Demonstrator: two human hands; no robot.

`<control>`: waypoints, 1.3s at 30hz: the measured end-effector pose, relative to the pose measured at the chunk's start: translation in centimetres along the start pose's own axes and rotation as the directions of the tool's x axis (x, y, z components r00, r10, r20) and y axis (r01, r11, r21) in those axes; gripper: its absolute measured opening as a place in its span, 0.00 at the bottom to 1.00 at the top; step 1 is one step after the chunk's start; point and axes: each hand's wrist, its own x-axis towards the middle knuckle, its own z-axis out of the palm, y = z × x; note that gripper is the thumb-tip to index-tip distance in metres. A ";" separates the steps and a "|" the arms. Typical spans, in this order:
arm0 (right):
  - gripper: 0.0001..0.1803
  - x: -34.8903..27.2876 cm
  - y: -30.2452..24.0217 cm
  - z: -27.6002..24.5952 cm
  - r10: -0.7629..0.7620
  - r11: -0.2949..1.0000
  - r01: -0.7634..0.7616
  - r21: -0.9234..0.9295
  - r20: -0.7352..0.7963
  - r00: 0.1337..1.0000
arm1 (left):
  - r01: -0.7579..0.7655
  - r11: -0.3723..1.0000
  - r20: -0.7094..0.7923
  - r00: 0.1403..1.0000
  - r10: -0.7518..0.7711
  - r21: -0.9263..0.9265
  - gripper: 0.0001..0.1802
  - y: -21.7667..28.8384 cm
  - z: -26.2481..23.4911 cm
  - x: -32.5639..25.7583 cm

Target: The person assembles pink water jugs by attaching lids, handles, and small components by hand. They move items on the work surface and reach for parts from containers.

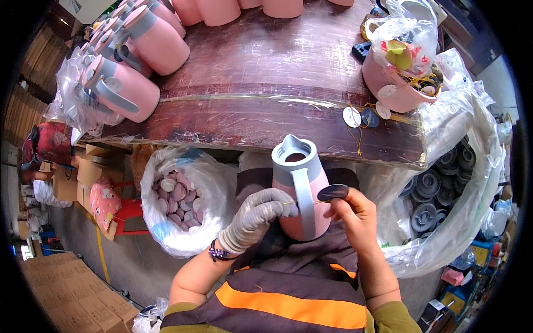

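A pink jug (319, 186) with a grey collar, spout and handle (303, 202) stands upright against my lap, its top uncovered. My left hand (252, 215), in a pale glove, is closed with its fingertips pinching a thin yellow cord beside the handle. In my bare right hand (356, 215) a dark round tag (333, 192) is pinched between thumb and fingers, right of the jug. The yellow cord (318, 202) runs between both hands, crossing at the handle; whether it loops around the handle I cannot tell.
Several pink jugs (158, 44) stand on the dark table (261, 66). Tags (352, 116) lie at its edge near a pink tub (383, 80) of corded tags. Plastic bags hold pink discs (180, 202) at left and grey lids (428, 183) at right. Another person's red clothing (53, 143) shows far left.
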 end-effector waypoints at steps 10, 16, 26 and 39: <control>0.11 2.3 1.2 3.0 -0.072 0.878 0.062 0.475 0.004 0.997 | 0.036 0.977 -0.111 0.994 -0.012 0.211 0.25 3.7 3.1 0.9; 0.17 3.1 -1.1 2.7 -0.377 0.857 0.373 -0.356 0.060 0.924 | -0.198 0.697 0.052 0.973 0.225 0.689 0.32 3.9 1.5 2.2; 0.18 2.0 -0.7 4.1 -0.055 0.999 0.055 0.000 0.022 0.998 | -0.104 0.749 -0.080 0.976 0.205 0.654 0.24 3.6 2.4 2.6; 0.25 -0.8 0.6 1.2 0.086 0.995 -0.085 0.056 -0.024 0.996 | 0.018 0.902 -0.399 0.900 0.174 0.432 0.14 5.6 -4.4 1.1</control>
